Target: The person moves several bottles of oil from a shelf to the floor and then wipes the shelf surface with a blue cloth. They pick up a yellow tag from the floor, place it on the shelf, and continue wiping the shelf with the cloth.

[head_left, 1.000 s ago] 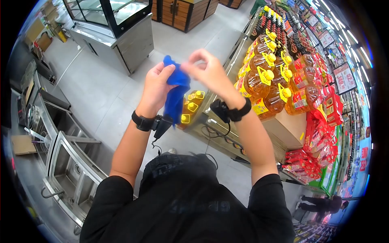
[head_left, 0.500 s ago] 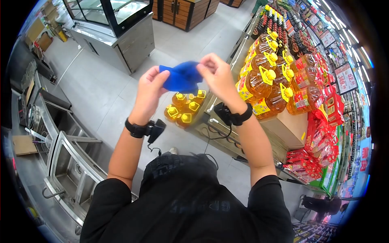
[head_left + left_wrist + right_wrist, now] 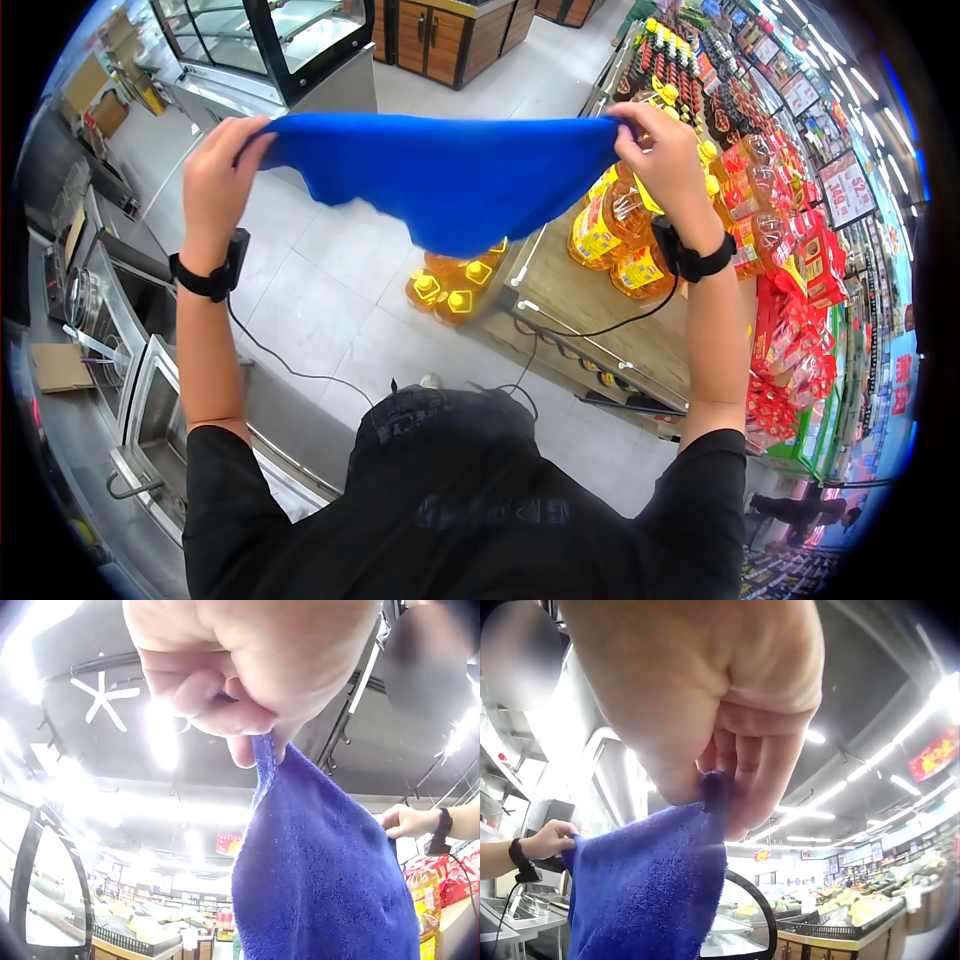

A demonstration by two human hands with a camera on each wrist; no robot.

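A blue towel [image 3: 440, 175] hangs stretched between both hands, its top edge nearly straight and its lower part drooping to a rounded point. My left hand [image 3: 220, 175] pinches the corner on the left between thumb and fingers. At the opposite corner my right hand [image 3: 665, 155] pinches the cloth the same way. Up close in the left wrist view, the fuzzy towel [image 3: 322, 855] falls from beneath the thumb and fingers. The right wrist view shows the towel's corner [image 3: 714, 787] caught between the fingertips.
Oil bottles with yellow caps [image 3: 455, 300] stand on the floor below the towel. To the right is a wooden display [image 3: 590, 310] with large oil bottles [image 3: 610, 225] and red packets [image 3: 785, 340]. Steel sinks [image 3: 160, 430] line the left; a glass-topped cabinet [image 3: 320, 45] stands ahead.
The hands have moved far apart, left hand to the left and right hand to the right. The towel went from bunched between them to spread out wide.
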